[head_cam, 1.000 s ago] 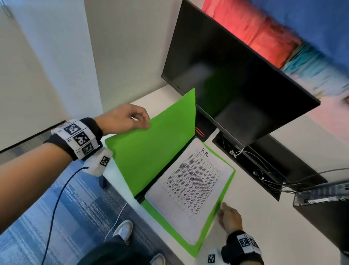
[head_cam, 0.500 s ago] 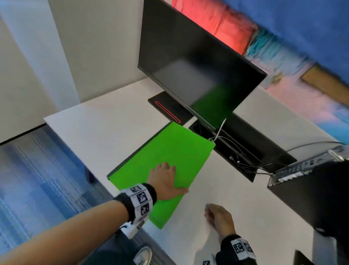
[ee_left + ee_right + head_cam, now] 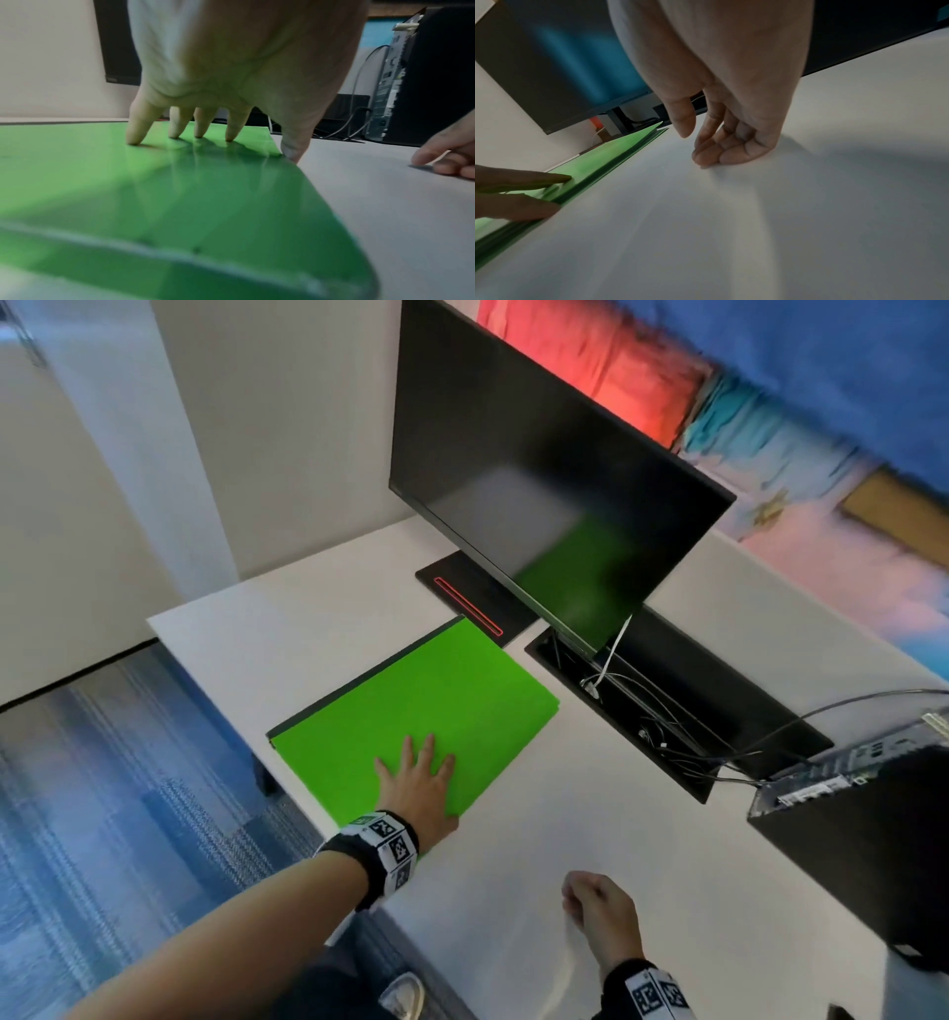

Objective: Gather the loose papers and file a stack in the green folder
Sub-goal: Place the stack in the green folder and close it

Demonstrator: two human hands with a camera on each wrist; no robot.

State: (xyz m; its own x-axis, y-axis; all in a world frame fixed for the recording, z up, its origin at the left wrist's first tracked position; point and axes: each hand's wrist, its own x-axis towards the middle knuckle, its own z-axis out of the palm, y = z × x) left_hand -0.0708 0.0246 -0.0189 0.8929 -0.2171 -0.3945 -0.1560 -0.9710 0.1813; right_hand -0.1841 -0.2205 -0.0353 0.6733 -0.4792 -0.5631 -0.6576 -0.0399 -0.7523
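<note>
The green folder (image 3: 426,706) lies closed on the white desk (image 3: 513,875), in front of the monitor. No paper shows outside it. My left hand (image 3: 416,778) lies flat on the folder's near right part, fingers spread and straight, fingertips (image 3: 133,140) pressing on the cover and the thumb at its right edge. My right hand (image 3: 590,901) rests on the bare desk to the right of the folder and nearer to me. Its fingers (image 3: 706,154) are loosely curled with the tips touching the desk, and it holds nothing. The right wrist view shows the folder (image 3: 608,156) edge-on.
A black monitor (image 3: 539,505) on a flat base (image 3: 472,603) stands right behind the folder. A black cable tray (image 3: 657,711) with wires is sunk in the desk to the right. A black computer case (image 3: 873,839) stands at far right. The desk's left edge (image 3: 215,695) drops to blue carpet.
One second ago the folder stood open with printed sheets inside and my left hand held the cover. The cover has come down and that hand now lies flat on it. My right hand drew back.
</note>
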